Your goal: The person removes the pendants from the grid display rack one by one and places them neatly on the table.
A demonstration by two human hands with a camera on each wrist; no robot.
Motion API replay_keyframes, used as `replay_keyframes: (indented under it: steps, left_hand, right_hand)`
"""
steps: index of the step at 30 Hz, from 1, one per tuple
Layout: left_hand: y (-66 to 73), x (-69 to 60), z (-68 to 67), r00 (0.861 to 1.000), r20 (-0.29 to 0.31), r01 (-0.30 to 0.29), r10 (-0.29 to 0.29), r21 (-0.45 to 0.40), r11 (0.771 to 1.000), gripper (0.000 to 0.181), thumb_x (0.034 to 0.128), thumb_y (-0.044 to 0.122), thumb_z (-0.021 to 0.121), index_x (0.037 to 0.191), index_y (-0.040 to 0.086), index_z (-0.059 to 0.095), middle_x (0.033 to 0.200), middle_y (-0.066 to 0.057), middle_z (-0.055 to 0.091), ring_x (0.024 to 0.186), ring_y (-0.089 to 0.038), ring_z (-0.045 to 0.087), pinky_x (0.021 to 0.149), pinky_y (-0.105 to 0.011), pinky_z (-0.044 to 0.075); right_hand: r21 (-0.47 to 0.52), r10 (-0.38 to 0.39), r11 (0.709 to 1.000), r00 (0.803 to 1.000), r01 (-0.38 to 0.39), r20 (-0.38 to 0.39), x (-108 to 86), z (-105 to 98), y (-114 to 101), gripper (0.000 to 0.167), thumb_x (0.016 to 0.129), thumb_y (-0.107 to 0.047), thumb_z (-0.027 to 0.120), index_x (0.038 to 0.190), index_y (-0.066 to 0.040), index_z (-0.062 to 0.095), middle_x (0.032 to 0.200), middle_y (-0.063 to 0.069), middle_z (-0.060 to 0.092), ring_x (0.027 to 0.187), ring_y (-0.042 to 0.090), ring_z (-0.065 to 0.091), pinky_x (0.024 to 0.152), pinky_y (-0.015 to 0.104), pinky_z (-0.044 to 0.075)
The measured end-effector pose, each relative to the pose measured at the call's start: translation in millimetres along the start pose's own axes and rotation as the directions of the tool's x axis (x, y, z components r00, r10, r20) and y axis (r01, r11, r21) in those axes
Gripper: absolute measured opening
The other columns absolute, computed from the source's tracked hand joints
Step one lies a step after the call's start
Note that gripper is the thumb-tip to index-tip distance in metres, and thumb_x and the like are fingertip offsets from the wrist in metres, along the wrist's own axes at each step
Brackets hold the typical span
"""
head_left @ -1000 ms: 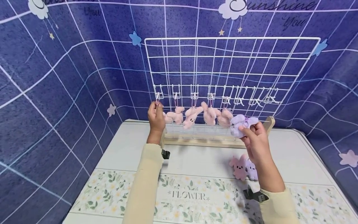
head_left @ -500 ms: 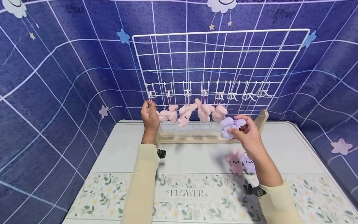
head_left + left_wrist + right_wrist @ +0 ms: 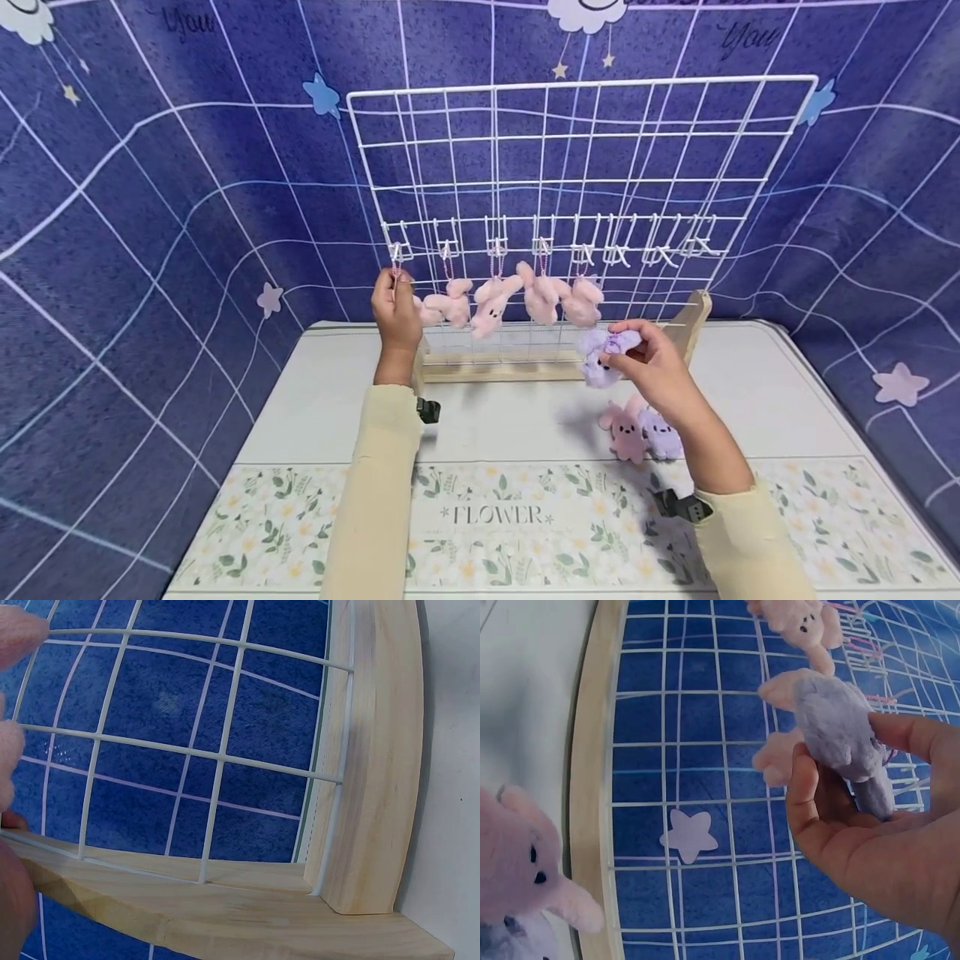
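the right hand (image 3: 654,368) pinches a fuzzy purple plush toy (image 3: 597,367) between its thumb and bent fingers. the toy is in the air, in front of the white wire rack (image 3: 585,84) near the table's (image 3: 495,427) back edge. the left hand (image 3: 397,321) is by a thin pink chain (image 3: 396,263) at the rack's left edge; i can't tell if it grips it. nearer the table's right edge, a soft pink plush toy (image 3: 627,432) and another purple plush toy (image 3: 663,437) sit touching. this looks like the bringing-over step; the next move seems to need the held toy's loop lined up with a bare white hook (image 3: 661,256).

We see a white wire grid (image 3: 222,757) mid-frame, pale wooden framing (image 3: 382,765) right and below, our bare left hand (image 3: 13,904) lower left.
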State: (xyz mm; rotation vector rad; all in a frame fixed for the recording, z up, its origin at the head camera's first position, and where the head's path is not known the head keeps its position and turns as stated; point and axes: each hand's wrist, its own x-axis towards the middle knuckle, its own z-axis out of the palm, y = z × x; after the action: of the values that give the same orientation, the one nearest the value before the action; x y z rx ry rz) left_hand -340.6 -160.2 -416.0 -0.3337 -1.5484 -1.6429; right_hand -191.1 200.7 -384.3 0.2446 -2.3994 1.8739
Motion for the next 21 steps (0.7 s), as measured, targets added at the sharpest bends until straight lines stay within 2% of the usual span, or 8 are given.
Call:
replay_keyframes:
  steps: [5,11,18,21]
  left_hand:
    - [0.0,-0.4,0.4,1.000,-0.019,0.013,-0.013,0.019,1.000,0.021,0.1014,0.003,0.046,0.090,-0.014,0.053,0.076,0.012,0.047,0.066,-0.001,0.042,0.061,-0.016,0.034]
    - [0.6,-0.1,2.2,0.999,-0.037,0.009,-0.009,0.023,1.000,0.022,0.1006,0.000,0.044,0.092,-0.020,0.051,0.078,0.014,0.046,0.067,0.002,0.040,0.063,-0.013,0.033]
    - [-1.9,0.1,1.0,1.000,-0.020,0.007,-0.007,0.014,1.000,0.023,0.1009,0.005,0.048,0.090,-0.015,0.055,0.078,0.012,0.050,0.067,-0.001,0.043,0.062,-0.016,0.036]
    - [-3.0,0.2,0.5,1.000,-0.013,0.000,0.000,-0.001,1.000,0.024,0.1009,0.006,0.049,0.090,-0.015,0.055,0.078,0.011,0.050,0.067,-0.002,0.044,0.063,-0.017,0.037]
  right_hand:
    - [-0.047,0.014,0.999,0.999,-0.012,0.045,0.9,-1.2,5.7,0.038,0.095,0.000,0.070,0.130,0.009,0.056,0.105,0.005,0.062,0.085,0.003,0.062,0.075,0.019,0.056]
    - [-0.144,0.032,0.990,0.992,-0.015,0.119,2.3,-1.4,13.1,0.034,0.094,-0.003,0.072,0.125,0.005,0.061,0.108,0.013,0.066,0.082,0.007,0.064,0.071,0.024,0.056]
    - [-0.235,0.062,0.972,0.971,-0.006,0.231,3.8,-2.8,22.4,0.032,0.093,-0.004,0.074,0.123,0.003,0.064,0.100,0.016,0.070,0.079,0.012,0.063,0.069,0.026,0.056]
    - [-0.243,0.066,0.970,0.959,0.003,0.274,3.3,-2.9,24.6,0.033,0.092,-0.003,0.075,0.122,0.004,0.064,0.099,0.016,0.068,0.078,0.013,0.061,0.068,0.025,0.054]
